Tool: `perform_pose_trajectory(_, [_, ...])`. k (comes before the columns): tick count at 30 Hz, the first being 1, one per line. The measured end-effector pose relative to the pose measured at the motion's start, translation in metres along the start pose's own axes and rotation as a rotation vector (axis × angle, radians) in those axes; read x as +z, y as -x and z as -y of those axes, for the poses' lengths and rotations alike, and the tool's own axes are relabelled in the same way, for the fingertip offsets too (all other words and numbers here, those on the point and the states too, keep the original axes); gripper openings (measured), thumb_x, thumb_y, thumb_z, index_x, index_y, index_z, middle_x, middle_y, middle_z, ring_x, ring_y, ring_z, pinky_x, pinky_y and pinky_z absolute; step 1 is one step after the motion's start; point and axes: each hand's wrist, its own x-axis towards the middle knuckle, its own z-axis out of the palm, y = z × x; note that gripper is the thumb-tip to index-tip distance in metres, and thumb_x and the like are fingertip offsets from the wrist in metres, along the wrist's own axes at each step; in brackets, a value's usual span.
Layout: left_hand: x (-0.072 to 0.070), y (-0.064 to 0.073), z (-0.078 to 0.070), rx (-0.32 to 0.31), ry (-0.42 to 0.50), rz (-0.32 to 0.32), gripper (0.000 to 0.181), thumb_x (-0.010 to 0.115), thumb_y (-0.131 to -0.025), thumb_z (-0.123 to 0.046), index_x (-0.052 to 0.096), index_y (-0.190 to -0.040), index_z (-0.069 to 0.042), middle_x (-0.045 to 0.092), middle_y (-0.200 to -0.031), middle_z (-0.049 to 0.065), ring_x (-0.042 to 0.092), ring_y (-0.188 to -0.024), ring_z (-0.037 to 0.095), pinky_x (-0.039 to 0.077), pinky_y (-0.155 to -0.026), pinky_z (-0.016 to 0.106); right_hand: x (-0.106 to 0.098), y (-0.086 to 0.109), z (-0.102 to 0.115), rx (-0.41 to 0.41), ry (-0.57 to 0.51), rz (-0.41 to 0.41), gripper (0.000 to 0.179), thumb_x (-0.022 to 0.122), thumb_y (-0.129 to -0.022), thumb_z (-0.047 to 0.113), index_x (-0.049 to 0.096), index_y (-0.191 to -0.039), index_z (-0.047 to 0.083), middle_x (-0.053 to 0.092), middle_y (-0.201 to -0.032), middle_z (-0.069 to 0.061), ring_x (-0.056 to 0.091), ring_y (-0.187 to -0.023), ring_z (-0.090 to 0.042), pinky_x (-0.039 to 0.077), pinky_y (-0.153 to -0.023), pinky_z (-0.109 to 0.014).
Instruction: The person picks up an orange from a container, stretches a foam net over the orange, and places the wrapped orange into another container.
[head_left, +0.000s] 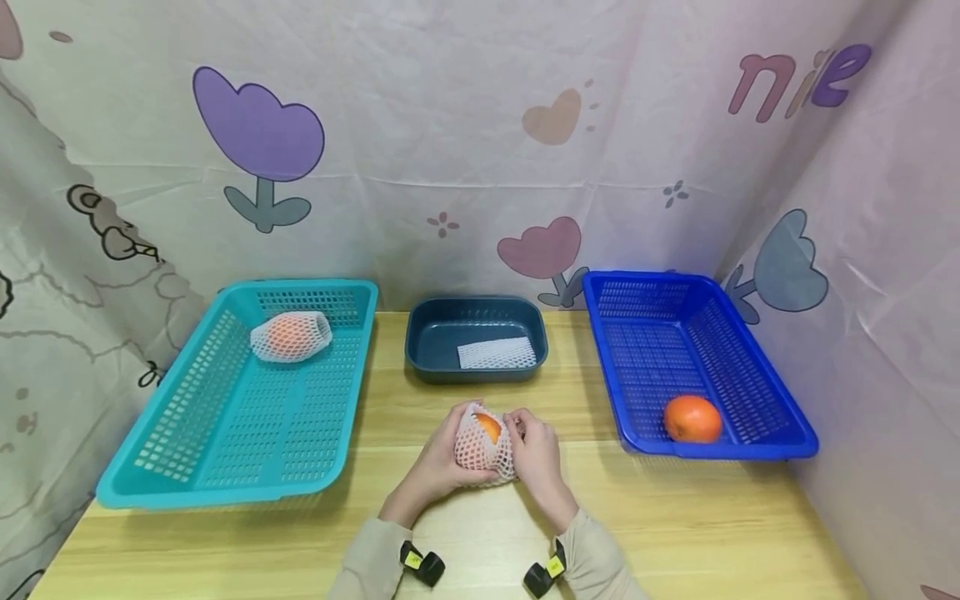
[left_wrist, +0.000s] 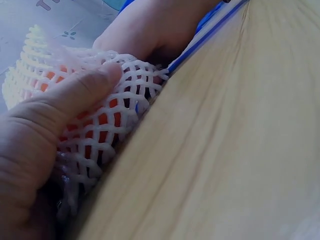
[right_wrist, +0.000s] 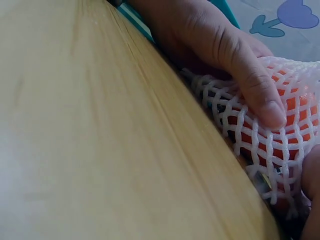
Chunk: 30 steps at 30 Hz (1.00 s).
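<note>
In the head view, an orange (head_left: pixel 489 427) sits inside a white foam net sleeve (head_left: pixel 474 454), its skin bare at an opening on top. My left hand (head_left: pixel 433 468) holds the sleeved fruit from the left, and the left wrist view shows its thumb (left_wrist: pixel 82 90) pressed over the mesh. On the other side, my right hand (head_left: pixel 538 458) pinches the sleeve's edge with curled fingers. Loose net (right_wrist: pixel 277 185) hangs past the fruit at the near end in the right wrist view. The fruit's underside is hidden.
A teal basket (head_left: pixel 300 450) at left contains a fruit in a net sleeve (head_left: pixel 291 337). Behind the hands, a dark tray (head_left: pixel 431 342) has a flat foam net (head_left: pixel 497 353) in it. The blue basket (head_left: pixel 637 358) at right holds a bare orange (head_left: pixel 693 418). A printed curtain hangs behind.
</note>
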Motion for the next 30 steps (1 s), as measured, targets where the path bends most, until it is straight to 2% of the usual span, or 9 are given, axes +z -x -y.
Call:
perform_pose_trajectory(4, [-0.0005, 0.0009, -0.0006, 0.001, 0.026, -0.047, 0.1, 0.099, -0.055, -0.022, 0.042, -0.137, -0.022, 0.058, -0.127, 0.001, 0.058, -0.112, 0.019, 0.047, -0.098, 0.046, 0.0005, -0.0008, -0.0007, -0.013, 0.054, -0.036, 0.011, 0.069, -0.093, 0.016, 0.073, -0.086, 0.009, 0.065, -0.067, 0.002, 0.059, -0.061, -0.013, 0.047, -0.056, -0.032])
perform_pose_trajectory(9, [-0.0013, 0.0017, -0.0034, 0.019, 0.067, -0.141, 0.094, 0.099, -0.055, -0.018, 0.045, -0.132, -0.015, 0.062, -0.122, 0.007, 0.059, -0.111, 0.02, 0.049, -0.098, 0.037, 0.0014, -0.0016, -0.0027, 0.0, -0.016, -0.034, 0.006, 0.07, -0.09, 0.01, 0.074, -0.086, 0.009, 0.061, -0.066, 0.005, 0.054, -0.058, -0.009, 0.045, -0.056, -0.028])
perform_pose_trajectory(12, [-0.0017, 0.0012, -0.0044, 0.056, 0.162, -0.195, 0.088, 0.096, -0.059, -0.008, 0.048, -0.133, -0.007, 0.062, -0.122, 0.013, 0.059, -0.112, 0.021, 0.048, -0.098, 0.03, 0.0022, -0.0009, -0.0043, 0.01, -0.132, -0.034, 0.008, 0.07, -0.086, 0.003, 0.073, -0.087, 0.01, 0.06, -0.067, 0.005, 0.052, -0.056, -0.008, 0.045, -0.053, -0.025])
perform_pose_trajectory(14, [-0.0023, 0.001, -0.0051, 0.081, 0.265, -0.223, 0.084, 0.093, -0.061, 0.0, 0.05, -0.133, 0.0, 0.06, -0.123, 0.017, 0.059, -0.113, 0.019, 0.048, -0.098, 0.027, 0.0023, 0.0, -0.0048, 0.003, -0.249, -0.046, 0.015, 0.07, -0.082, -0.003, 0.072, -0.091, 0.008, 0.062, -0.07, 0.003, 0.054, -0.056, -0.008, 0.047, -0.052, -0.022])
perform_pose_trajectory(17, [-0.0034, 0.001, -0.0047, 0.122, 0.42, -0.258, 0.082, 0.091, -0.065, -0.002, 0.049, -0.134, 0.009, 0.058, -0.127, 0.016, 0.057, -0.116, 0.015, 0.046, -0.1, 0.024, 0.0013, 0.0021, -0.0048, -0.064, -0.462, -0.042, 0.027, 0.067, -0.08, -0.012, 0.069, -0.103, 0.003, 0.066, -0.083, -0.007, 0.06, -0.065, -0.012, 0.052, -0.057, -0.023])
perform_pose_trajectory(20, [-0.0043, 0.0002, -0.0022, 0.19, 0.501, -0.284, 0.088, 0.091, -0.067, -0.023, 0.046, -0.132, 0.018, 0.059, -0.126, 0.009, 0.057, -0.117, 0.011, 0.045, -0.101, 0.023, -0.0012, 0.0043, -0.003, -0.17, -0.699, 0.046, 0.029, 0.059, -0.087, -0.011, 0.062, -0.115, -0.007, 0.066, -0.099, -0.023, 0.065, -0.081, -0.018, 0.057, -0.069, -0.028])
perform_pose_trajectory(23, [-0.0044, -0.0013, 0.0001, 0.259, 0.526, -0.291, 0.1, 0.086, -0.066, -0.042, 0.044, -0.129, 0.024, 0.06, -0.124, 0.002, 0.058, -0.115, 0.01, 0.046, -0.1, 0.023, -0.0027, 0.0058, -0.0021, -0.234, -0.853, 0.188, 0.03, 0.048, -0.096, -0.006, 0.053, -0.125, -0.013, 0.061, -0.11, -0.03, 0.064, -0.094, -0.017, 0.057, -0.079, -0.032])
perform_pose_trajectory(26, [-0.0043, -0.0023, 0.001, 0.288, 0.537, -0.292, 0.105, 0.082, -0.065, -0.049, 0.042, -0.127, 0.026, 0.061, -0.122, 0.0, 0.058, -0.114, 0.01, 0.047, -0.099, 0.022, -0.003, 0.0061, -0.0019, -0.265, -0.892, 0.286, 0.035, 0.047, -0.097, -0.003, 0.048, -0.131, -0.013, 0.058, -0.118, -0.028, 0.062, -0.102, -0.016, 0.054, -0.087, -0.032])
perform_pose_trajectory(30, [-0.0045, -0.0022, 0.0011, 0.271, 0.536, -0.313, 0.104, 0.081, -0.064, -0.051, 0.043, -0.125, 0.024, 0.062, -0.118, 0.003, 0.059, -0.11, 0.011, 0.048, -0.097, 0.023, -0.0011, 0.0055, -0.003, -0.292, -0.879, 0.365, 0.044, 0.054, -0.095, 0.003, 0.045, -0.136, -0.011, 0.056, -0.127, -0.028, 0.06, -0.112, -0.019, 0.05, -0.097, -0.033])
